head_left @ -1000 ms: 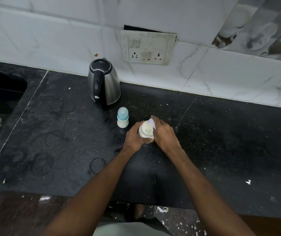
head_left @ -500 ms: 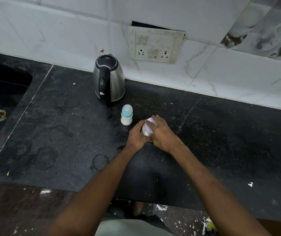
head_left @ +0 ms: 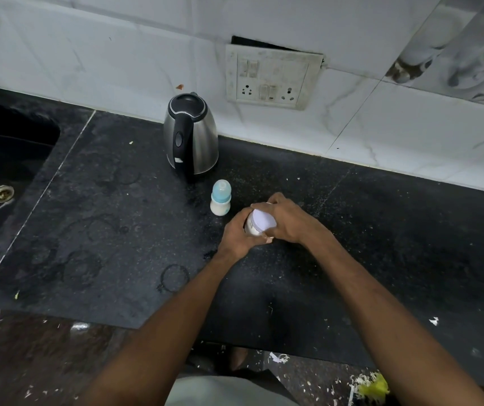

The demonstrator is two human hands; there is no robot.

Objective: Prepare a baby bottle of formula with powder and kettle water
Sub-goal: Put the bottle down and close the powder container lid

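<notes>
A small white powder jar (head_left: 253, 229) with a pale lilac lid (head_left: 262, 220) stands on the black countertop (head_left: 117, 230). My left hand (head_left: 234, 234) wraps the jar's body from the left. My right hand (head_left: 286, 219) grips the lid from the right and above. A small baby bottle (head_left: 220, 197) with a blue cap stands upright just left of the jar, holding white contents low down. A steel kettle (head_left: 190, 134) with a black lid and handle stands behind the bottle near the wall.
A black sink (head_left: 3, 171) with a metal drain lies at the far left. A switch and socket plate (head_left: 273, 76) is on the tiled wall behind. The counter's front edge runs below my forearms; debris lies on the floor.
The lid, held tilted off the open jar a second ago, now sits over the jar's mouth under my right hand. The view has shifted slightly.
</notes>
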